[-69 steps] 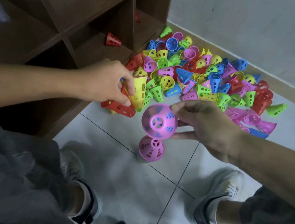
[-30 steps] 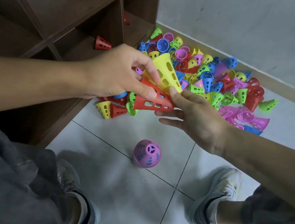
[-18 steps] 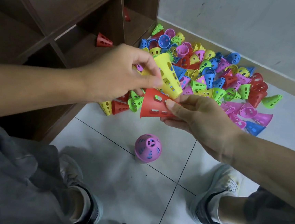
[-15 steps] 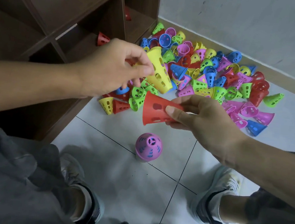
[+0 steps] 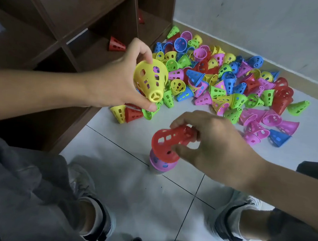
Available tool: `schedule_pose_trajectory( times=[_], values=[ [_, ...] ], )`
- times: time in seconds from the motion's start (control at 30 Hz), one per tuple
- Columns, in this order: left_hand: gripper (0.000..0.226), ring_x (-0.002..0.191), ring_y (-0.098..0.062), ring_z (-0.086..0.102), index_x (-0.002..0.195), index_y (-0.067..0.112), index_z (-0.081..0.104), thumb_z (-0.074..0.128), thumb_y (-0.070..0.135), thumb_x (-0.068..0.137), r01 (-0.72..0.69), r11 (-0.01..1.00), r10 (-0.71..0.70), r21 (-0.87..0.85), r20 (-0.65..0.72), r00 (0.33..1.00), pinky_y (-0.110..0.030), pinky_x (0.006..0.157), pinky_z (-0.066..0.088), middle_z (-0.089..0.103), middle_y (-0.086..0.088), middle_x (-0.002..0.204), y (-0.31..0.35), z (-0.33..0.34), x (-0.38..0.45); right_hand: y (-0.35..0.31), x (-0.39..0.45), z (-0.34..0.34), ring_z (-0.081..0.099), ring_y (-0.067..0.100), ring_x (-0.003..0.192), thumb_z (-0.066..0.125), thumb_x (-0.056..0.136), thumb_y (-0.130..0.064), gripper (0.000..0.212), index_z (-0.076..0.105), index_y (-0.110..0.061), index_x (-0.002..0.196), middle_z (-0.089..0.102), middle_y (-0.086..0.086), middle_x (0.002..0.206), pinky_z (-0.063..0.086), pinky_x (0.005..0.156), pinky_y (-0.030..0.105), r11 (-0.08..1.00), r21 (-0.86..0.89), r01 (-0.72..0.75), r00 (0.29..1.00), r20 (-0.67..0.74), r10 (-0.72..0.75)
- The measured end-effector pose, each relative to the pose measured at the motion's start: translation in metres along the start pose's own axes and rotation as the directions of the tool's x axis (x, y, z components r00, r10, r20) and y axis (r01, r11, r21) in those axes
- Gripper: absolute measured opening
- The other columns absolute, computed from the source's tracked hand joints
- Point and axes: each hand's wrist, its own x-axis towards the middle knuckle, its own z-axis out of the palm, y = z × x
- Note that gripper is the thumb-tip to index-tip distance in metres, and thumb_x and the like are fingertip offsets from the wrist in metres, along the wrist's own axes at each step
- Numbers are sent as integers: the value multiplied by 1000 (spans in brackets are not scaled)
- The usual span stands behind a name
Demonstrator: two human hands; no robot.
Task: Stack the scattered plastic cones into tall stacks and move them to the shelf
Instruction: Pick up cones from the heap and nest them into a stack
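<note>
My left hand (image 5: 117, 82) grips a yellow perforated cone (image 5: 150, 80), its narrow end pointing toward me, above the pile's near edge. A red cone (image 5: 168, 142) is held tilted in my right hand (image 5: 210, 144), its wide mouth just over the pink cone stack (image 5: 160, 163) standing on the floor tile. A heap of scattered cones (image 5: 224, 83) in pink, blue, green, yellow and red lies against the wall. The dark wooden shelf (image 5: 69, 41) stands at left with one red cone (image 5: 115, 44) inside a cubby.
My two shoes (image 5: 228, 218) and grey trouser legs (image 5: 22, 195) frame the floor around the pink stack. A wall with a baseboard (image 5: 274, 67) runs behind the pile. A few loose cones (image 5: 126, 113) lie by the shelf's bottom corner.
My right hand took the red cone from my left and carried it down over the pink stack. My left hand kept the yellow cone and turned its tip toward me.
</note>
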Motion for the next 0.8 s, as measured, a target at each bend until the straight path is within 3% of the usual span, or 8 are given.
schedule_pose_trajectory(
  times=[0.13,0.23,0.4,0.47,0.57,0.63,0.7,0.8],
  values=[
    [93,113,-1,61,135,30,38,93,26,60,-33,998,38,-55,86,996,-18,78,58,54,12,128,2,1,-1,7,-2,22,51,6,79,81,75,-24,38,66,-28,109,57,-10,94,45,74,22,1000,-3,-16,995,101,16],
    [86,111,-7,65,131,28,47,91,32,57,-29,996,39,-87,107,993,-22,86,59,63,11,121,4,5,-4,14,-4,38,50,7,82,79,78,-23,40,64,-27,116,56,-8,101,45,76,23,999,21,-26,986,167,22],
    [68,99,-4,71,119,29,56,82,48,59,66,986,-38,-155,172,984,-21,76,61,71,16,108,7,10,-5,29,-2,51,45,3,81,80,79,-17,49,62,-21,124,53,-10,105,37,74,11,998,58,-23,979,201,11],
    [58,97,-4,71,115,32,60,81,55,66,96,988,-69,-119,215,974,-21,70,58,72,15,108,6,13,-5,36,0,50,48,4,82,80,81,-18,53,59,-21,129,52,-11,109,38,75,12,999,35,-19,974,225,11],
    [57,105,-9,68,116,34,63,79,63,70,137,982,-92,-127,309,947,-33,84,59,71,13,114,0,24,-9,49,0,44,58,7,82,81,82,-23,57,55,-23,134,54,-11,115,47,76,20,999,-6,-35,969,245,36],
    [54,106,-5,67,114,30,66,80,62,72,153,974,-84,-168,362,928,-26,93,53,72,15,112,-5,36,-15,58,1,39,60,9,84,82,81,-24,59,54,-23,134,57,-8,119,53,78,26,998,-13,-67,966,248,68],
    [45,105,6,61,105,38,66,73,70,74,121,989,-80,-81,385,919,-17,92,44,65,23,109,-10,49,-21,67,3,34,61,9,86,83,81,-24,60,54,-25,133,58,-8,119,54,79,28,993,-17,-118,963,240,118],
    [57,113,5,49,99,42,61,57,86,63,49,991,-94,121,400,912,-21,99,38,47,17,119,-18,66,-26,78,4,27,61,5,88,82,81,-24,56,55,-28,131,58,-10,118,53,77,23,984,-21,-178,960,215,178]
  ],
)
